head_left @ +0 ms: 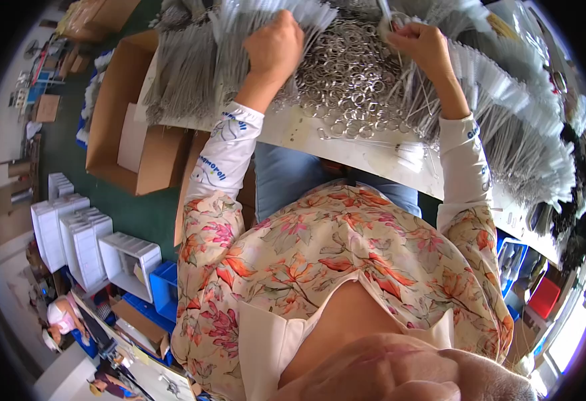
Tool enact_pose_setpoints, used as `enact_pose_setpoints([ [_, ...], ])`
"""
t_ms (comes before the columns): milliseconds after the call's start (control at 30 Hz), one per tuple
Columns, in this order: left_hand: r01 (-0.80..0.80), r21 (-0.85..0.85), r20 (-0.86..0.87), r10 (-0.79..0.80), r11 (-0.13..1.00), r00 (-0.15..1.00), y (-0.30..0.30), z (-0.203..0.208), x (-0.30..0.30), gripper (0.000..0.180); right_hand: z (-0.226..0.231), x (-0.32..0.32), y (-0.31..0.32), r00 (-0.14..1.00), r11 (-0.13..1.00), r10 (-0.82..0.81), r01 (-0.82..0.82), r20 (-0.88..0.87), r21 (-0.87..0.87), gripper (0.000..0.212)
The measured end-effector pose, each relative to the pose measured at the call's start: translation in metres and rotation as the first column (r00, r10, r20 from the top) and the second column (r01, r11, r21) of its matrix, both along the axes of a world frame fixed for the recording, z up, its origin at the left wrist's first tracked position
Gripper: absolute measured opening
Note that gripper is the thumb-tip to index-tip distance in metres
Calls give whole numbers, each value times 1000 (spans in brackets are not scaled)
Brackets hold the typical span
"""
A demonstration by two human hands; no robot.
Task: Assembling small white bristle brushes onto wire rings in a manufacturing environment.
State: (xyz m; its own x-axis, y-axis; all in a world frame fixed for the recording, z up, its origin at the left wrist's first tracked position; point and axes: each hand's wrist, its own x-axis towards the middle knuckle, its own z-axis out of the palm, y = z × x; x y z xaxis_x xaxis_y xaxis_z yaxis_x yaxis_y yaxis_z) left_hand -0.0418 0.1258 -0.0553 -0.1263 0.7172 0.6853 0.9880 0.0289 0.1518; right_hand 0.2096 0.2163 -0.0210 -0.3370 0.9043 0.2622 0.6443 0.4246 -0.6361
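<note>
My left hand (276,53) is closed, its knuckles up, over a bundle of thin wire brushes (229,40) with white bristled ends. Whatever its fingers hold is hidden beneath it. Across the ring pile, my right hand (423,47) pinches a slim wire brush (385,9) between thumb and fingers, its pale end pointing away from me. Between the hands spreads a heap of shiny metal rings (346,73), some scattered toward the near table edge. More wire brushes (500,100) lie in thick bunches to the right of my right hand.
The white tabletop (293,136) ends just before my lap. An open cardboard box (149,154) stands to the left of it. White plastic crates (129,257) and a blue bin (165,289) sit on the green floor at the left. Two people are farther off at lower left.
</note>
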Motion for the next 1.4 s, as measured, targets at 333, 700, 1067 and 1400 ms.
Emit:
enact_pose_setpoints([
  [333, 91, -420, -67, -131, 903, 989, -4, 15, 9, 17, 60, 45, -47, 560, 996, 14, 66, -828, 62, 15],
  [700, 303, 457, 781, -540, 836, 313, 16, 52, 3, 18, 34, 127, -100, 562, 975, -194, 198, -804, -97, 27],
  [1067, -113, -654, 55, 196, 748, 979, -67, -44, -269, 35, 24, 242, -99, 698, 592, -666, 709, -262, 383, 15],
  [1400, -127, -585, 103, 228, 801, 968, -56, -35, -232, 24, 11, 278, -57, 632, 635, -762, 683, 144, 360, 23],
])
